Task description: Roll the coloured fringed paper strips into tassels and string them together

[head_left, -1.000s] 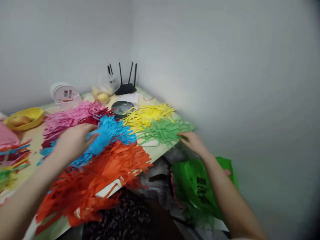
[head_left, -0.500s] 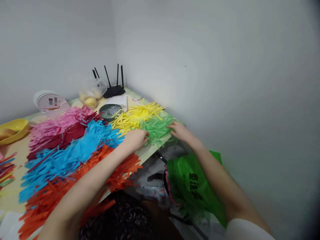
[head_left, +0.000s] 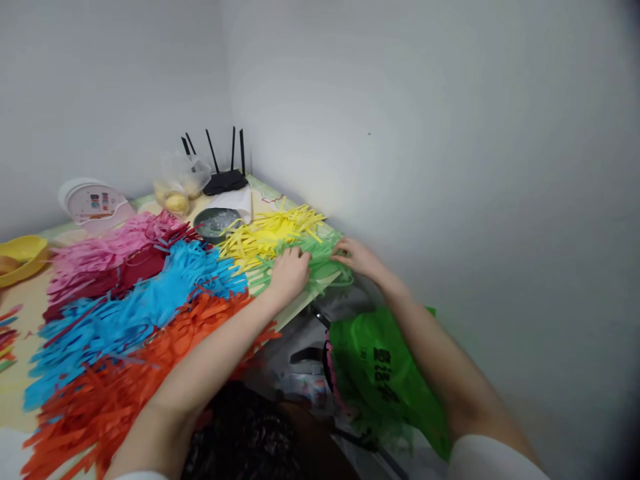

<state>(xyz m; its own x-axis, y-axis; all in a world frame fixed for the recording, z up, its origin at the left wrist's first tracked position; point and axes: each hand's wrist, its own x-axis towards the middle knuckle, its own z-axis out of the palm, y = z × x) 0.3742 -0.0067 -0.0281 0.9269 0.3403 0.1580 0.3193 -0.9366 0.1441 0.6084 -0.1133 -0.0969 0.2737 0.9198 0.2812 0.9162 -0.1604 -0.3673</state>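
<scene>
A heap of green strips (head_left: pixel 324 269) lies at the right corner of the table. My left hand (head_left: pixel 291 272) has its fingers curled down into the left part of the heap. At the heap's right side, my right hand (head_left: pixel 356 256) pinches some of the green strips between thumb and fingers. Yellow strips (head_left: pixel 270 233) lie just behind the green ones. Blue strips (head_left: pixel 145 307) and orange strips (head_left: pixel 120 387) stretch to the left of my left arm. The fingertips of my left hand are partly hidden among the strips.
Pink strips (head_left: pixel 110 247) and dark red strips (head_left: pixel 135 273) lie farther left. Behind stand a grey bowl (head_left: pixel 216 225), a black router (head_left: pixel 225 181), a bag of yellow fruit (head_left: pixel 177 200) and a yellow basin (head_left: pixel 27 257). A green bag (head_left: pixel 385 360) hangs below the table's edge.
My left hand has moved right and slightly up, onto the green strips. The green strips are spread farther left under it. My right hand has barely shifted.
</scene>
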